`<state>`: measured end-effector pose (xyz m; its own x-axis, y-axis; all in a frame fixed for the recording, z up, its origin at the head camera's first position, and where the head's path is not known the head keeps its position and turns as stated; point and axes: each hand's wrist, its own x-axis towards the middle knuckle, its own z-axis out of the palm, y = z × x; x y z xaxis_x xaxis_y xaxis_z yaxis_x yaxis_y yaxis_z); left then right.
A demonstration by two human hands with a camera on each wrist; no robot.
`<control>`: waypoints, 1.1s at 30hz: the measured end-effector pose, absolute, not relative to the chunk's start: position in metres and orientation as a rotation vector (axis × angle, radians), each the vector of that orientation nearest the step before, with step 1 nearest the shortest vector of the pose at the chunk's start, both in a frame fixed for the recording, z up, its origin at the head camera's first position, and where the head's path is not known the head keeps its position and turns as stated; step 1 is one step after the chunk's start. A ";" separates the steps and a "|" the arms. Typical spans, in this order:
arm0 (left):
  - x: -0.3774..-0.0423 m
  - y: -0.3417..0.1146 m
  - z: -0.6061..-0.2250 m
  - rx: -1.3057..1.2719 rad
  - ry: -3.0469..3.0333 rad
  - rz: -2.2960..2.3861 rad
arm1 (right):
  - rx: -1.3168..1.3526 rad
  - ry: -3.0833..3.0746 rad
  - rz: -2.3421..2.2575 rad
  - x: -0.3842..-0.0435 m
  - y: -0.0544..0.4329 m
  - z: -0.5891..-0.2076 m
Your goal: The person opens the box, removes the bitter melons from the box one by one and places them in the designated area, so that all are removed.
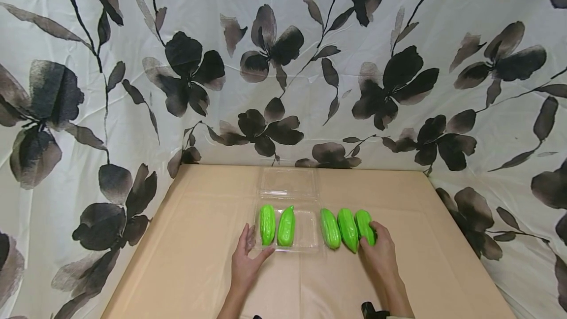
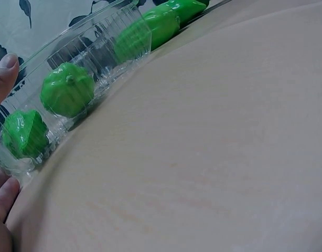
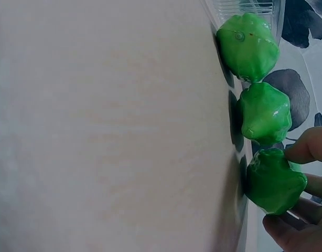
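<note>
A clear plastic container (image 1: 305,228) lies with its lid (image 1: 288,181) folded back behind it. Two glossy green toy cucumbers (image 1: 267,224) sit lengthwise in its left part. My left hand (image 1: 248,262) holds the container's front left corner, thumb at the front rim and fingers along the left side. Three more cucumbers (image 1: 330,229) lie in a row just right of the container. With thumb and fingers on either side, my right hand (image 1: 382,250) grips the rightmost cucumber (image 3: 276,181). In the right wrist view this one lies close beside the middle cucumber (image 3: 265,113).
The things lie on a tan-covered table (image 1: 212,201). Behind and at both sides hangs a white cloth (image 1: 328,112) printed with dark flowers. A small black object (image 1: 374,310) shows by the right wrist at the lower edge of the head view.
</note>
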<state>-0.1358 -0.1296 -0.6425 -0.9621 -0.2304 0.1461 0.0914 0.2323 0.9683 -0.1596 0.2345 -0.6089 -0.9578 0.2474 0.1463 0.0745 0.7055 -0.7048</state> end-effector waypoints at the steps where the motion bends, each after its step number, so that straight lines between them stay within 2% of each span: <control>1: -0.136 -0.130 -0.642 0.131 -2.249 -1.797 | -0.252 -2.679 1.087 -0.160 0.235 -0.609; 33: -0.136 -0.129 -0.640 0.155 -2.285 -1.787 | -0.223 -2.623 1.068 -0.157 0.235 -0.611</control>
